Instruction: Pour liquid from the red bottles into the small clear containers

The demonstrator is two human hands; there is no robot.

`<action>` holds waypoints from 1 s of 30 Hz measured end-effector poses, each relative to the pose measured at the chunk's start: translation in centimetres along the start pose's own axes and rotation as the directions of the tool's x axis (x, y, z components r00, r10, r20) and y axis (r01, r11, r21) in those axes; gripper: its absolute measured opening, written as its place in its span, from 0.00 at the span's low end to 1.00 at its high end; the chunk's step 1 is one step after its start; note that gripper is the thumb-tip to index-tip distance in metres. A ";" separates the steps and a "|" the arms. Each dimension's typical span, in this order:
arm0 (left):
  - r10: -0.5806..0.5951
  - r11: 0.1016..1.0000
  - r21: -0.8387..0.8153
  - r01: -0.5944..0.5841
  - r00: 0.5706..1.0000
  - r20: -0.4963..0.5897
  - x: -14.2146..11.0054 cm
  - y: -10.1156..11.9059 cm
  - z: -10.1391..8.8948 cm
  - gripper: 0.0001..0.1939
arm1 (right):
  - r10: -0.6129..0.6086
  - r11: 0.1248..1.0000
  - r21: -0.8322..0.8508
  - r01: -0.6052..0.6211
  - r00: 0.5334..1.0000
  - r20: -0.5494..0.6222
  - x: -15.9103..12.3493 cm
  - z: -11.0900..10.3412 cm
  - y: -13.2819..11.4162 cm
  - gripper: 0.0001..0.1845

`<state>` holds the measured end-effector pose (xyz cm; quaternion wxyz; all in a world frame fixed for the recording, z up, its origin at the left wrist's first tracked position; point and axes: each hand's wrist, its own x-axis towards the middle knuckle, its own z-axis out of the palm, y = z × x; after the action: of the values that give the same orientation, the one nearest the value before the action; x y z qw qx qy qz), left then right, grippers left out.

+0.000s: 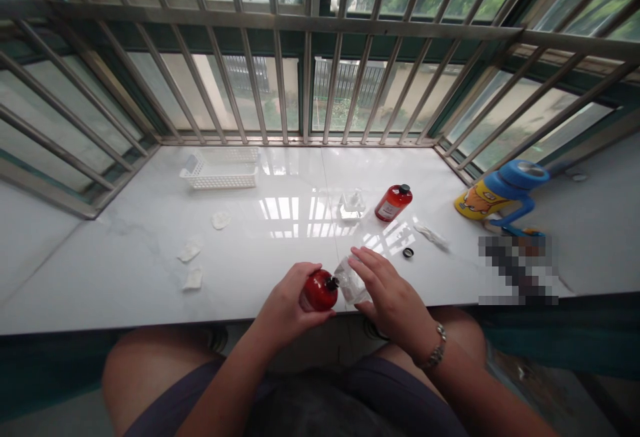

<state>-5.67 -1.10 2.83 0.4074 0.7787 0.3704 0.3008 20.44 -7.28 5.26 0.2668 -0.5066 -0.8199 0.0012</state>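
Observation:
In the head view my left hand (286, 300) is wrapped round a red bottle (318, 292) with a narrow black neck. The bottle tilts to the right, its neck towards a clear container (351, 281). My right hand (393, 294) grips this container from the right side, its fingers over the upper edge and its thumb below. Bottle neck and container meet or nearly meet; whether they touch I cannot tell. Both hands are just above the front edge of the white tabletop (280, 250). A small black ring-shaped cap (408, 252) lies right of the container.
Behind stand a second red bottle (391, 205) with a black cap and another clear container (352, 202). A white plastic basket (220, 178) is back left; several white pads (189, 250) lie left. Right are a crumpled white item (431, 236) and a yellow-blue flask (483, 197).

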 end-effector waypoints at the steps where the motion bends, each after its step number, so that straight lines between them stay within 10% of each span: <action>1: -0.002 1.000 -0.005 0.002 1.000 -0.003 0.0 0.0 0.0 0.41 | -0.003 1.000 -0.004 0.003 1.000 0.001 0.0 0.0 0.0 0.50; 30: -0.074 0.996 -0.048 0.074 0.997 -0.011 -0.3 -1.1 0.6 0.43 | -0.027 0.999 -0.036 0.027 0.999 0.025 0.8 -0.7 -0.1 0.52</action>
<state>-5.72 -1.18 1.57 0.4342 0.7527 0.3944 0.2990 20.33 -6.81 6.23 0.2477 -0.5002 -0.8297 -0.0112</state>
